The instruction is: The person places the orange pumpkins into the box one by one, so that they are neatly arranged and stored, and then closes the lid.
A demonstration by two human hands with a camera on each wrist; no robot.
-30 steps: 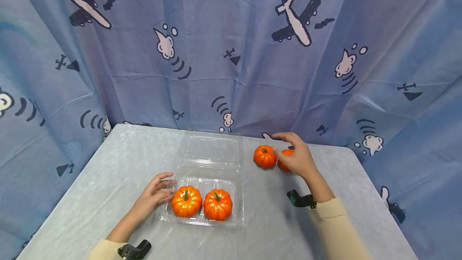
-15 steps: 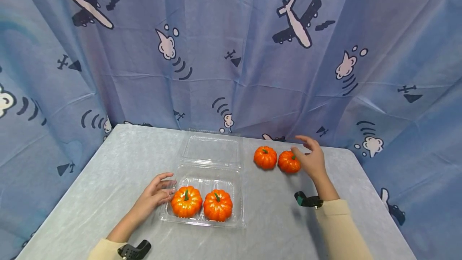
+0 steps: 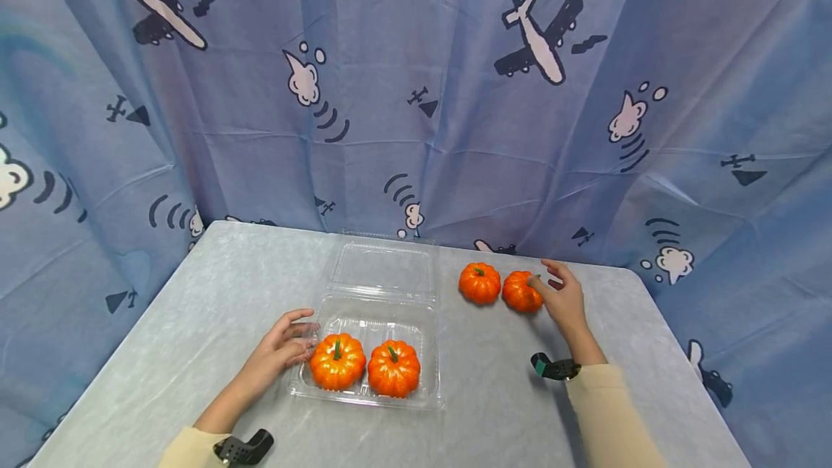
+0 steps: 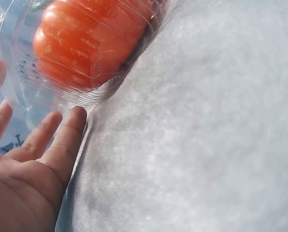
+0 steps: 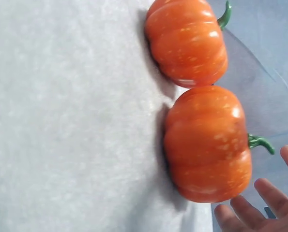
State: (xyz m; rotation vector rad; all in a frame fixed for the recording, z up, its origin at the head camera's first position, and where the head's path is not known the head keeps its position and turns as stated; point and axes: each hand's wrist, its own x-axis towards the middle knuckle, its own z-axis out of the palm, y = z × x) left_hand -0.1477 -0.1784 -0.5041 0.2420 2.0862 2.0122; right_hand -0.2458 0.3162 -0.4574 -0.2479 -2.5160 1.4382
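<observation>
A clear plastic clamshell container [image 3: 429, 352] lies with its lid [image 3: 383, 266] folded back. Inside it sit two small orange pumpkins side by side, the left pumpkin [image 3: 337, 362] and the right pumpkin [image 3: 393, 369]. My left hand [image 3: 276, 349] is at the container's left wall, its fingertips [image 4: 77, 116] right at the plastic with the fingers loosely extended. Beside the outer of two more pumpkins on the table, my right hand [image 3: 564, 302] is spread, fingers relaxed. That outer pumpkin [image 5: 206, 145] has a curved green stem and nearly meets the inner pumpkin [image 5: 187, 43].
A pale grey table [image 3: 494, 396] carries everything. Its back edge meets a blue curtain [image 3: 364, 92] printed with planes and clouds. The folded-back lid reaches close to that edge.
My right hand has moved right, then lowered beside the outer pumpkin, which had been partly hidden behind it. The left hand and container hold their place.
</observation>
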